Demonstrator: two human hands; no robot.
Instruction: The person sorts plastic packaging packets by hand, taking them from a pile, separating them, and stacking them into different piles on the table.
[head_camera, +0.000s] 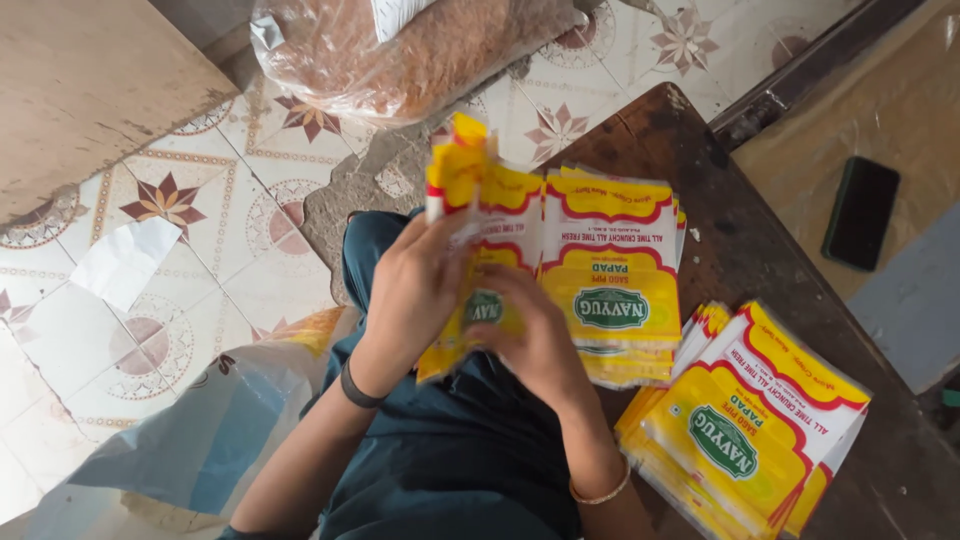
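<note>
**Two hands on a yellow pouch above a dark table**

At the far left a wooden board slants across the patterned tile floor, with a scrap of white paper lying on the tiles just below it. Lower down, a pale blue-and-white sack slumps by the person's left arm. At the top, a clear bag of brownish grain rests on the floor.

Next comes the left hand, a dark band on its wrist, its fingers closed around the edge of a yellow, red and white pouch. The pouch is held upright and slightly bent, over the person's teal-clothed lap and beside the table's near corner. The right hand, with a thin gold bangle on its wrist, grips the lower part of the same pouch, fingers curled over it.

Just to the right of the hands, and partly under the right one, a stack of matching pouches lies on the dark wooden table. Further right, near the table's lower edge, a second stack of pouches lies fanned out and turned at an angle, apart from the first.

At the far right, off the table, a black phone lies on a tan surface.
</note>
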